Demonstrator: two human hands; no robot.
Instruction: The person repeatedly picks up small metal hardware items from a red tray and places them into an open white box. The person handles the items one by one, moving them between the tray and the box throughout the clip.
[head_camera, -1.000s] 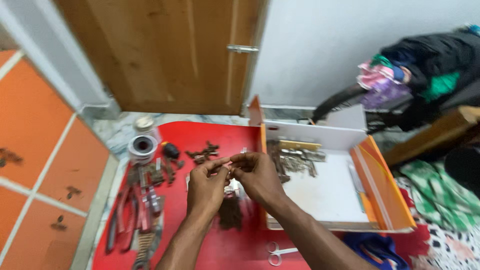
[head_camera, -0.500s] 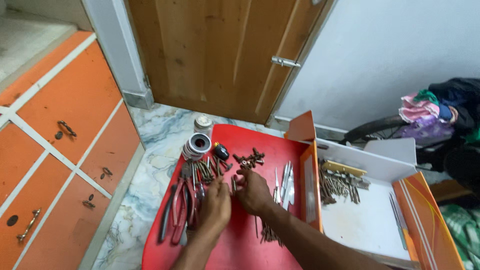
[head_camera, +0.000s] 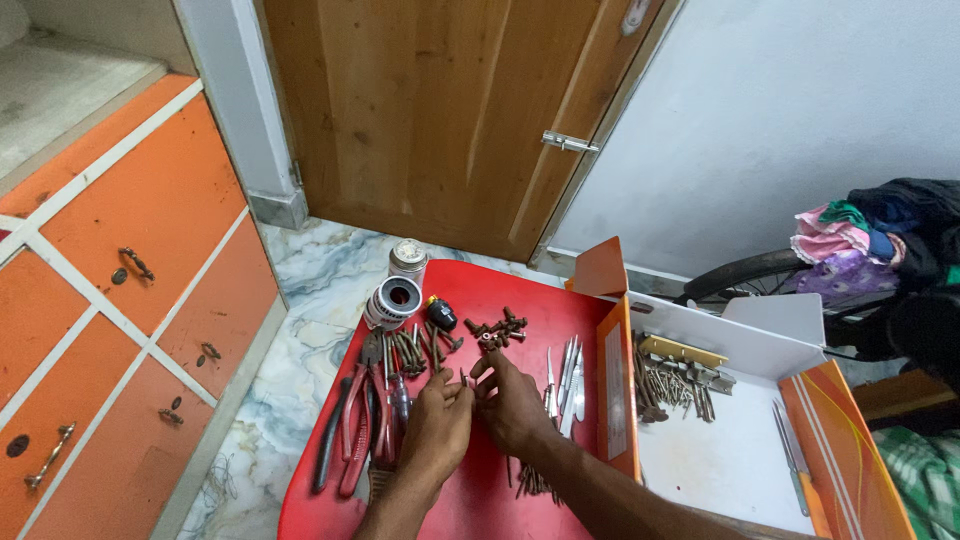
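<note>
Both hands are meeting over the middle of a red tray (head_camera: 480, 500). Reaching in from below, the left hand (head_camera: 437, 427) is pinching a small dark screw (head_camera: 463, 380) between thumb and forefinger, and the right hand (head_camera: 513, 403) is bringing its own fingertips to the same piece, so the two are touching at that spot (the piece is too small to tell more than that it is short and dark). Neither hand is spread flat; both are curling their fingers in toward the pinch.

Just beyond the fingertips, a loose cluster of brown screws (head_camera: 497, 327) is lying on the tray. To the left of the left hand, red-handled pliers (head_camera: 352, 425) are lying lengthwise beside a scatter of rusty nails (head_camera: 412, 347), and past those a round spool of wire (head_camera: 392, 300) is standing near the tray's far corner, with a small lidded jar (head_camera: 407, 257) just behind it on the marble floor (head_camera: 300, 290). Right of the right hand, several slim metal blades (head_camera: 566, 372) are lying side by side, and a bundle of long nails (head_camera: 530, 480) is showing from under the right wrist.

Further right, an open white box with orange flaps (head_camera: 740, 440) is holding a heap of metal keys and screws (head_camera: 672, 382) at its far end. Orange cabinet drawers (head_camera: 100, 300) are running along the left, and a wooden door (head_camera: 440, 120) is standing beyond the tray.
</note>
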